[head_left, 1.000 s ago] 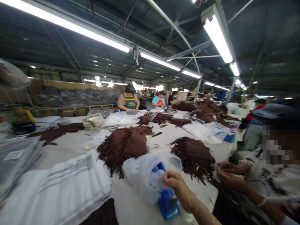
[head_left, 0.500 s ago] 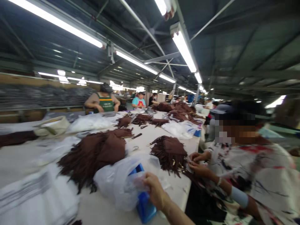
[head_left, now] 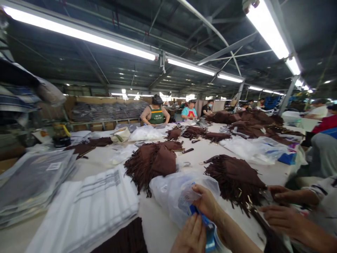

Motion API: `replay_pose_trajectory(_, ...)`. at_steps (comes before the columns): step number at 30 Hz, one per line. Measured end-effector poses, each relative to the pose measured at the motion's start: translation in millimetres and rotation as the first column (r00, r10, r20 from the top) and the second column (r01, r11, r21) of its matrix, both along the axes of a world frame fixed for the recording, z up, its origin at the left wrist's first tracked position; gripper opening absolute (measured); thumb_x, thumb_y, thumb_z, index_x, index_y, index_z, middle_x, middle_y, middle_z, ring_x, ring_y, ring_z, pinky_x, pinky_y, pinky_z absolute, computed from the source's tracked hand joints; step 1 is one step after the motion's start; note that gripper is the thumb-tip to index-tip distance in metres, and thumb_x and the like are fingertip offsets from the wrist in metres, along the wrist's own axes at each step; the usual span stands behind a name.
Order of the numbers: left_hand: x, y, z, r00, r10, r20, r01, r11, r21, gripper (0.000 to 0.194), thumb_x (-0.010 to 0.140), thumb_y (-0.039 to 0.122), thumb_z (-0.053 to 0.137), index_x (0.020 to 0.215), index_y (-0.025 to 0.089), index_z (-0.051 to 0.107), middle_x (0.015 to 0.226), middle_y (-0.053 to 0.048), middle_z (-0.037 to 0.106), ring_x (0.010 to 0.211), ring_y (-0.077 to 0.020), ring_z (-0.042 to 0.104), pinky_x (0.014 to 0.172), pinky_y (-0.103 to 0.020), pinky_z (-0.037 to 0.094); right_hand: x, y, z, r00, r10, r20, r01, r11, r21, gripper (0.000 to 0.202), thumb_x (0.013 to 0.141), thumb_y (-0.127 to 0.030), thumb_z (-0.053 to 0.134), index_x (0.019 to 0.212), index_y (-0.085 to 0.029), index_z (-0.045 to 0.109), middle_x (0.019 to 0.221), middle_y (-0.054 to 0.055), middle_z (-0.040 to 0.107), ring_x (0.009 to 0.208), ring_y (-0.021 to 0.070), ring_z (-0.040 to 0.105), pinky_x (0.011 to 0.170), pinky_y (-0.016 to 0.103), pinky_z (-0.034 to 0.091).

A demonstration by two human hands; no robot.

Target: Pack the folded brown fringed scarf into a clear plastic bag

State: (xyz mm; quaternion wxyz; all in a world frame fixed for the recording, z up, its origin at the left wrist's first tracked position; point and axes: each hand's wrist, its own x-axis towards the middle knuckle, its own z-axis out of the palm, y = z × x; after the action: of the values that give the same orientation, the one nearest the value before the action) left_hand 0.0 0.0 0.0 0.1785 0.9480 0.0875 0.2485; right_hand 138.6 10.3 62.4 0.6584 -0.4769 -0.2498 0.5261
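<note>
Looks like a factory workshop: has tube lights beneath a metal roof, a long worktable heaped with fringed brown pieces, plastic-wrapped stacks along one side, and several people working around.

We note a white textile with grey stripes, laid at the near left of the surface. To its left, we locate a stack of grey articles in clear packaging; the uppermost bears a white label. Beyond this stack stands a dark container with a yellow part at its top. Across the surface, we see a person in a green apron and a person in a turquoise top. At the rear left, a shelf supports packaged goods. Overhead, we observe lit tube lamps.
</note>
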Motion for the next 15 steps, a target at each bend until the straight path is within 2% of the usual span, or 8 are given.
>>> replay_pose_trajectory(2, 21.3, 16.8, -4.0, 0.978, 0.091, -0.190, -0.085, 0.996, 0.035, 0.047, 0.085, 0.011, 0.033, 0.129, -0.004, 0.043, 0.132, -0.031, 0.041, 0.124, -0.0436, 0.039, 0.098, -0.057, 0.039, 4.9, 6.3, -1.4, 0.999, 0.025, 0.048, -0.024, 0.999, -0.022, 0.013, 0.060, -0.029, 0.058, 0.066, -0.019, 0.052, 0.059, -0.003, 0.054, 0.057, 0.0124, 0.050, 0.056, 0.027, 0.040)
replay_pose_trajectory(5, 31.5, 28.3, -3.5, 0.891, 0.319, -0.323, -0.314, 0.947, 0.070, 0.058, 0.080, 0.011, 0.040, 0.137, 0.001, 0.032, 0.140, -0.028, 0.033, 0.127, -0.0466, 0.033, 0.097, -0.065, 0.033, 14.3, 14.1, -6.8, 0.990, 0.024, 0.140, -0.022, 1.000, -0.018, 0.014, 0.065, -0.027, 0.059, 0.061, -0.020, 0.047, 0.059, -0.005, 0.049, 0.056, 0.0103, 0.045, 0.055, 0.026, 0.037)
replay_pose_trajectory(7, 32.0, 29.3, 1.7, 0.829, 0.403, -0.388, -0.417, 0.907, 0.052, 0.062, 0.077, 0.006, 0.039, 0.138, 0.003, 0.029, 0.141, -0.027, 0.032, 0.126, -0.0453, 0.035, 0.096, -0.063, 0.034, 19.8, 16.6, -9.9, 0.981, -0.017, 0.191, 0.015, 1.000, 0.014, 0.016, 0.064, -0.025, 0.059, 0.059, -0.020, 0.045, 0.060, -0.005, 0.046, 0.058, 0.0103, 0.042, 0.057, 0.025, 0.037)
replay_pose_trajectory(11, 30.9, 33.1, 15.4, 0.744, 0.462, -0.482, -0.554, 0.831, -0.059, 0.060, 0.077, 0.001, 0.032, 0.137, 0.002, 0.032, 0.137, -0.027, 0.038, 0.125, -0.0399, 0.039, 0.097, -0.056, 0.035, 23.2, 13.3, -10.5, 0.977, -0.067, 0.203, 0.054, 0.996, 0.073, 0.011, 0.060, -0.024, 0.053, 0.055, -0.023, 0.043, 0.061, -0.004, 0.044, 0.062, 0.0137, 0.040, 0.057, 0.027, 0.037)
replay_pose_trajectory(15, 27.7, 42.0, 21.1, 0.759, 0.454, -0.466, -0.562, 0.819, -0.117, 0.050, 0.081, 0.009, 0.032, 0.128, -0.001, 0.044, 0.126, -0.027, 0.050, 0.115, -0.0386, 0.049, 0.094, -0.055, 0.037, 18.7, -3.9, -3.6, 0.989, -0.079, 0.128, 0.064, 0.991, 0.114, 0.015, 0.057, -0.025, 0.055, 0.055, -0.023, 0.040, 0.059, -0.005, 0.041, 0.059, 0.0118, 0.036, 0.054, 0.024, 0.034)
